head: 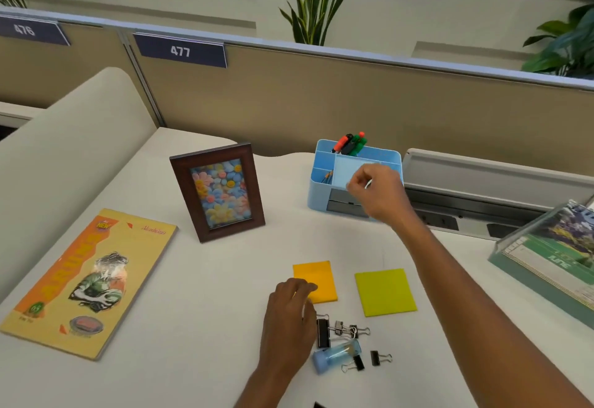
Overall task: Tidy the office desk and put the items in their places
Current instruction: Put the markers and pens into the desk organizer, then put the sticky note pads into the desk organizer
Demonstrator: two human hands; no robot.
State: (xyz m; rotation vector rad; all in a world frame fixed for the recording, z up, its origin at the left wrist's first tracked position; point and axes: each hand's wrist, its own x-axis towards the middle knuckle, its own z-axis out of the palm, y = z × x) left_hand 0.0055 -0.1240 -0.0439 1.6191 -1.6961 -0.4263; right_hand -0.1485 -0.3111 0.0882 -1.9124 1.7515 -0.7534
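Right hand [377,193] is up over the blue organizer [324,189], fingers curled tight, thumb against forefinger; what's in the pinch, too small to tell. Left hand [289,320] sits low on the desk [209,295], fingers loosely bent, tips touching the orange sticky pad [321,279]. Binder clips [323,332] lie just beside it, green pad [384,292] near.

Two sticky-note pads [385,292]; five binder clips [323,333]; one blue tube [336,355]; one organiser [348,169]; one picture frame [218,191]; one booklet [90,282]; one calendar [553,256].
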